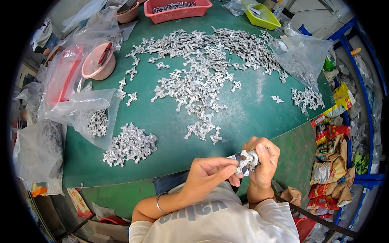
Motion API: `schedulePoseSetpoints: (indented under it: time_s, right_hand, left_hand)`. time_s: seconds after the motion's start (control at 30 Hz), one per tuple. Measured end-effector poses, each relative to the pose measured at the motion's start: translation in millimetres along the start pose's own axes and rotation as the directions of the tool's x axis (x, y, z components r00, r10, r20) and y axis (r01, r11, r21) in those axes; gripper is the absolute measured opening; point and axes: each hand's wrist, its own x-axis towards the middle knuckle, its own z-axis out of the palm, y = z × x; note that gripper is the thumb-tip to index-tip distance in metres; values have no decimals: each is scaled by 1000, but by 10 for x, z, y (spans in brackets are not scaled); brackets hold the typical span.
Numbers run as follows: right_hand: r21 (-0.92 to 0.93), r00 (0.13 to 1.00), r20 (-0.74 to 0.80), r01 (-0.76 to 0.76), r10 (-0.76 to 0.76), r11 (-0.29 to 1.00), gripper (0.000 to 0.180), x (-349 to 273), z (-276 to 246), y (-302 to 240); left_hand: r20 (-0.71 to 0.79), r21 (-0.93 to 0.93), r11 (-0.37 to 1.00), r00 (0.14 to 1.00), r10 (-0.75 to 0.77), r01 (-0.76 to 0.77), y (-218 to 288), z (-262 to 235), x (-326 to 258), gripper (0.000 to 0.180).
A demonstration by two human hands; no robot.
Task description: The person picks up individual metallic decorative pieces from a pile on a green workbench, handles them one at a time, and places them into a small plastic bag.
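Close to my body, just off the table's near edge, both hands meet around small silver metal castings. My right hand (pixel 264 160) is closed on a curved silver metal casting (pixel 248 160), its fingers wrapped behind it. My left hand (pixel 212 171) pinches the near side of the same casting between thumb and forefinger. A shiny flat piece shows beside the casting, partly hidden by my fingers; its kind is unclear. In front of my hands, a large heap of similar castings (pixel 202 77) spreads across the green table (pixel 170 141). A smaller pile of castings (pixel 130 145) lies to the left.
Clear plastic bags (pixel 302 56) of parts lie at the right and left edges. A pink bowl (pixel 92 72) stands at left, a red basket (pixel 178 15) and a yellow-green basket (pixel 262 20) at the back. Blue shelving (pixel 346 48) with packets stands right. Another person (pixel 43 38) is far left.
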Motion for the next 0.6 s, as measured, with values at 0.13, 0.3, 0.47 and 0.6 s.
schedulePoseSetpoints:
  time_s: [0.13, 0.3, 0.47, 0.6]
  right_hand:
    - [-72, 999, -25, 25, -26, 997, 27, 9, 11, 6]
    - [-28, 999, 5, 38, -38, 999, 23, -4, -20, 3]
    - [-63, 998, 14, 65, -65, 996, 24, -14, -27, 6]
    - [-96, 998, 13, 70, -69, 993, 24, -30, -25, -11]
  left_hand:
    - [15, -4, 1000, 1000, 8, -8, 11, 1, -3, 22]
    - [30, 7, 1000, 999, 10, -11, 14, -6, -5, 21]
    - [42, 11, 1000, 999, 15, -15, 20, -15, -1, 21]
    - [47, 21, 1000, 999, 23, -24, 18, -15, -3, 21]
